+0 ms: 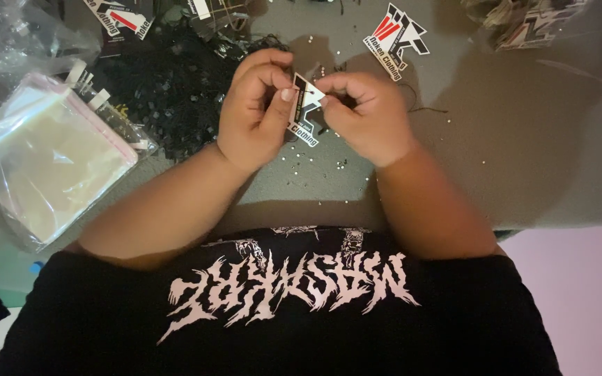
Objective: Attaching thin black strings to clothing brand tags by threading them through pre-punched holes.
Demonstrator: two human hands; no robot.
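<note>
Over a grey table (524,139), a person's left hand (256,111) pinches a small printed card tag (306,111) between thumb and forefinger. The right hand (367,115), fingers closed, meets the tag's upper corner. The tag's long axis tilts from upper left to lower right, between both hands. Black cords (168,90) lie to the left.

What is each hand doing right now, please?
Left hand: closed, pinching the printed card tag.
Right hand: closed, fingertips on the same tag's edge; whether it also holds something cannot be told.
</note>
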